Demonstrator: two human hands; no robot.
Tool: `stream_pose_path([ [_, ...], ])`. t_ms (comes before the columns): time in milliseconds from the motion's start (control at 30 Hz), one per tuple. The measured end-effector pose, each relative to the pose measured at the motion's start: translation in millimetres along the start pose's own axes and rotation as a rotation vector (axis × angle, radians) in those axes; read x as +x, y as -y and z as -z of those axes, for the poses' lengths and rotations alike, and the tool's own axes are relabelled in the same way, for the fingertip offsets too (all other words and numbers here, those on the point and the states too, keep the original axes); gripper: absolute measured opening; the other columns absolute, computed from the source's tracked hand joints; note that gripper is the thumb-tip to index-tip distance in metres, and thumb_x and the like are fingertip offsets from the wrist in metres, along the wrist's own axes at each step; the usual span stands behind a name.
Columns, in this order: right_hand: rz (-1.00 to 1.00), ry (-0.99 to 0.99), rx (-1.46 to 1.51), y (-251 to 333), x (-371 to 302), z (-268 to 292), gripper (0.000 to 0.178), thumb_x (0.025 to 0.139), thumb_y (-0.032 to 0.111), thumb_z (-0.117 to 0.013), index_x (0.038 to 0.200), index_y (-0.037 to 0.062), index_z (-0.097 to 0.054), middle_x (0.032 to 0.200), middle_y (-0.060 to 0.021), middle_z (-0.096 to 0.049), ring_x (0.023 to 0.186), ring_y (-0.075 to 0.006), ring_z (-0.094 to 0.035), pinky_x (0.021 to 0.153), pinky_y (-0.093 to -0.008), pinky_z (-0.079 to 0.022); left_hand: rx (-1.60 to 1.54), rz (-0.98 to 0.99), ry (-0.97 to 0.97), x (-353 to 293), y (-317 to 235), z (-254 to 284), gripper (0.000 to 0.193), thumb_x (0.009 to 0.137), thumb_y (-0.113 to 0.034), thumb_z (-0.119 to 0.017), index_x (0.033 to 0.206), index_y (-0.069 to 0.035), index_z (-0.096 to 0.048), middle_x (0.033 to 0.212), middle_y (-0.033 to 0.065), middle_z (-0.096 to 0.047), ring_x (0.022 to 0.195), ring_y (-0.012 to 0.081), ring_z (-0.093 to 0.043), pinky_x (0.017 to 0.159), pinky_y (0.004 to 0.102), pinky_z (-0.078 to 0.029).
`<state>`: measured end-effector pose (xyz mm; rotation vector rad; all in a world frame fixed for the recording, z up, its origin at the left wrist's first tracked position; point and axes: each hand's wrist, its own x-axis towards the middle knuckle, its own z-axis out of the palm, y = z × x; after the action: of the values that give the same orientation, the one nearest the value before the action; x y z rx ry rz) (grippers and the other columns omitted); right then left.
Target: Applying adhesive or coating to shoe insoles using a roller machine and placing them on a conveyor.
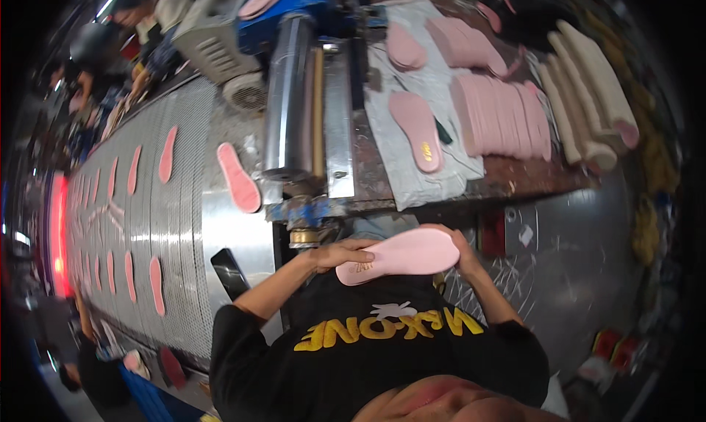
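Note:
A pale pink shoe insole [408,251] is held in front of my chest, lying nearly crosswise with its narrower printed end to the left. My left hand [340,255] grips that end, the thumb on top near the gold print. Around the wider right end, the fingers of my right hand [465,254] are closed at the edge. Beyond my hands, another pink insole [417,131] with gold print rests on a white sheet [412,190]. Left of a shiny metal roller [289,98], a brighter pink insole [239,179] lies on a metal plate.
Stacked pink insoles [501,120] stand on the bench at the right, beside beige rolls [581,98]. At left, a mesh conveyor belt [180,238] carries rows of insoles. A dark phone [229,275] lies near my left arm. Other people [110,374] are at the far left.

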<state>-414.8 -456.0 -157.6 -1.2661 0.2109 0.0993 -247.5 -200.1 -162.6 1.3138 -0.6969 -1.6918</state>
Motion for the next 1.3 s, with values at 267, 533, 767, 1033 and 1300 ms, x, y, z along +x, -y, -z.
stream_pose_path([
  [267, 0.255, 0.096, -0.027, 29, 21, -34, 0.090, 0.080, 0.073, -0.038, 0.129, -0.0027, -0.042, 0.116, -0.0141, -0.059, 0.105, -0.0218, -0.058, 0.090, -0.0344, -0.044, -0.219, 0.092, -0.151, 10, 7, -18, 0.053, 0.091, -0.030, -0.057, 0.133, -0.001, -0.045, 0.114, 0.0069, -0.059, 0.102, 0.0121, -0.054, 0.088, 0.0247, -0.042],
  [533, 0.542, 0.154, -0.543, 117, 6, -64, 0.092, 0.073, 0.070, -0.056, 0.128, -0.0033, -0.044, 0.127, -0.0201, -0.050, 0.114, -0.0335, -0.051, 0.096, -0.0396, -0.040, -0.139, -0.037, -0.051, 8, 5, -12, 0.054, 0.091, -0.032, -0.055, 0.133, 0.001, -0.043, 0.115, 0.0075, -0.057, 0.101, 0.0133, -0.055, 0.086, 0.0257, -0.043],
  [767, 0.622, -0.716, -0.311, 81, -27, -20, 0.056, 0.082, 0.022, -0.064, 0.127, -0.0027, -0.042, 0.117, -0.0134, -0.050, 0.108, -0.0196, -0.050, 0.093, -0.0310, -0.040, -0.277, -0.170, -0.179, 11, 2, -2, 0.055, 0.092, -0.027, -0.054, 0.135, 0.003, -0.040, 0.122, 0.0095, -0.054, 0.110, 0.0149, -0.051, 0.093, 0.0264, -0.040],
  [1033, 0.355, -0.317, 0.295, 0, -18, -48, 0.090, 0.073, 0.025, -0.076, 0.141, 0.0012, -0.022, 0.127, -0.0114, -0.042, 0.114, -0.0211, -0.045, 0.094, -0.0340, -0.039, 0.059, -0.577, -0.434, 57, -59, -44, 0.079, 0.076, -0.023, -0.071, 0.140, 0.000, -0.030, 0.138, 0.0170, -0.039, 0.125, 0.0242, -0.040, 0.104, 0.0330, -0.030],
  [1300, 0.454, -0.460, -0.199, 97, -2, -40, 0.065, 0.072, 0.037, -0.066, 0.118, -0.0048, -0.047, 0.107, -0.0105, -0.053, 0.099, -0.0195, -0.051, 0.089, -0.0319, -0.040, 0.380, -0.715, -0.444, 31, -79, -59, 0.097, 0.075, -0.033, -0.072, 0.145, -0.003, -0.011, 0.147, 0.0226, -0.022, 0.135, 0.0325, -0.026, 0.109, 0.0383, -0.025],
])
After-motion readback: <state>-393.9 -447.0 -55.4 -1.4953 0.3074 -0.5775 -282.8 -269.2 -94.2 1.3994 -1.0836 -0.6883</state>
